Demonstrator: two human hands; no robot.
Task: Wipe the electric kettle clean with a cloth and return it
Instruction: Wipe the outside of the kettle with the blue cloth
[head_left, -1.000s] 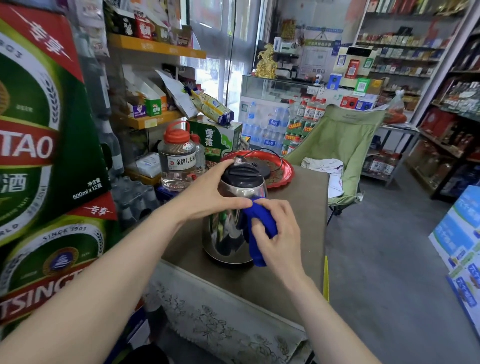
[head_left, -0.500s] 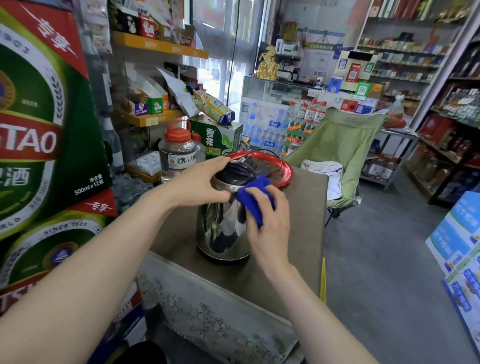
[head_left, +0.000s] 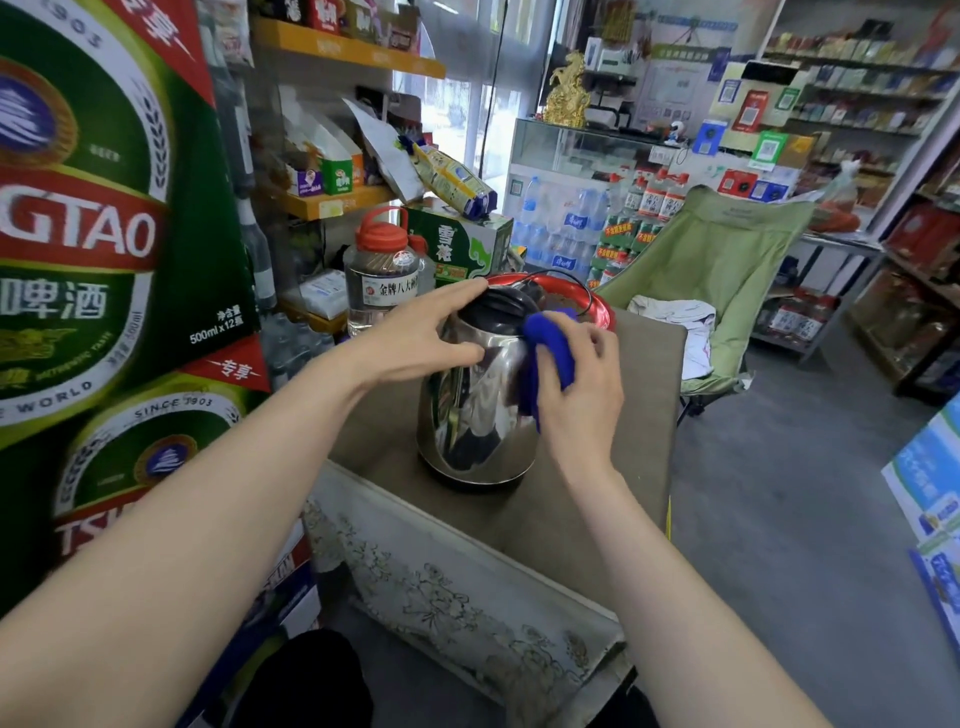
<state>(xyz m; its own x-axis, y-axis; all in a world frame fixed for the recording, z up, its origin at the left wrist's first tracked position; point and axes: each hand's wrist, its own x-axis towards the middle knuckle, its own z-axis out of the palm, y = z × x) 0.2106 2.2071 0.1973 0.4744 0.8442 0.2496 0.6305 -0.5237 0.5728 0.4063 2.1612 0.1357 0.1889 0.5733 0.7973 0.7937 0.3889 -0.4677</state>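
The kettle (head_left: 478, 410) stood mid-surface (head_left: 613, 467), just near of the red tray (head_left: 597, 306). The blue cloth (head_left: 550, 348), bunched in the right hand (head_left: 582, 395), had climbed from the kettle's lower side to the lid rim. The left hand (head_left: 415, 338) braced the top with fingers spread. Wiping looked unfinished.

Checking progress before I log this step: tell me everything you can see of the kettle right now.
The kettle is a rounded, mirror-shiny steel pot with a black lid and black base ring, standing roughly upright on the brown-covered table. The left hand rests on its lid and upper side; the right hand presses a blue cloth against its upper right side. No handle or spout shows.
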